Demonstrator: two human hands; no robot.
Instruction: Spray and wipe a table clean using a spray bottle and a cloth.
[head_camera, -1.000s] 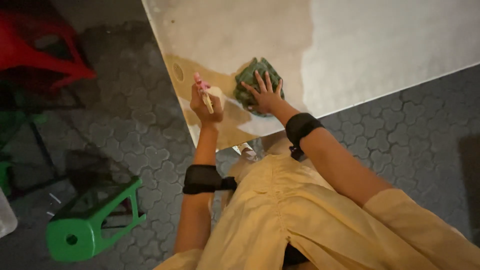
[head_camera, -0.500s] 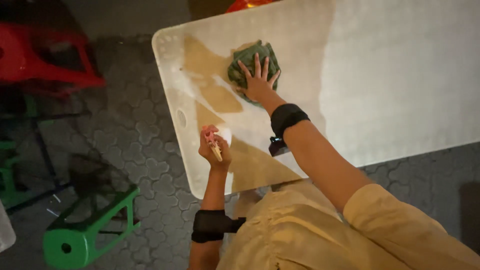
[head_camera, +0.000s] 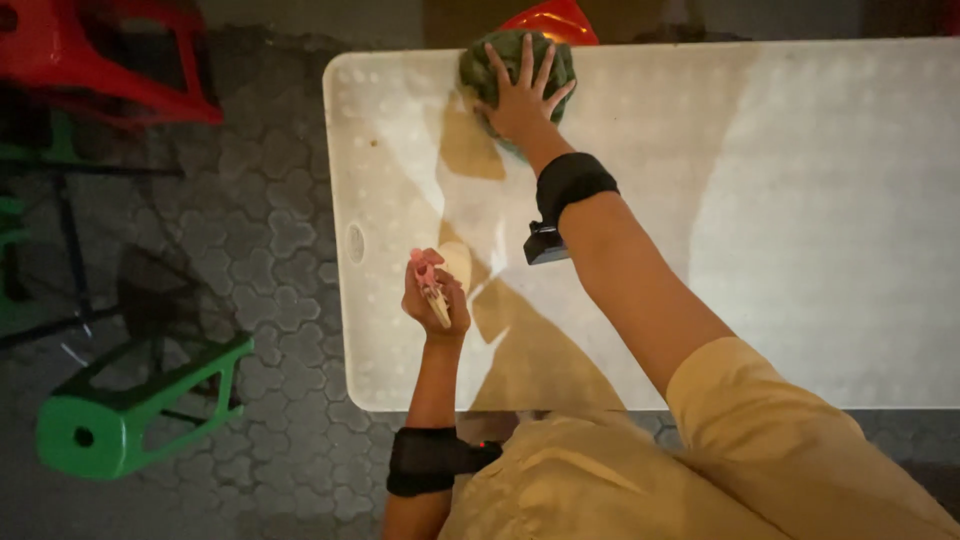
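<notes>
The right hand (head_camera: 522, 95) lies flat, fingers spread, on a green cloth (head_camera: 512, 62) at the far edge of the white bench (head_camera: 800, 250). The left hand (head_camera: 435, 298) is closed around a small pink object (head_camera: 428, 275). Pushed further, the cloth could slip off. Dim paved floor (head_camera: 270, 250); green stool (head_camera: 130, 410) and red chair (head_camera: 120, 60) stand left.

From my remote seat I looked down on a white plastic table (head_camera: 800, 250), brightly lit and crossed by hard shadows. The floor (head_camera: 270, 240) was dark grey interlocking pavers. A green stool (head_camera: 130, 415) lay tipped at lower left, red stools (head_camera: 120, 60) stood at upper left, another red seat (head_camera: 555, 20) beyond the table's far edge.
</notes>
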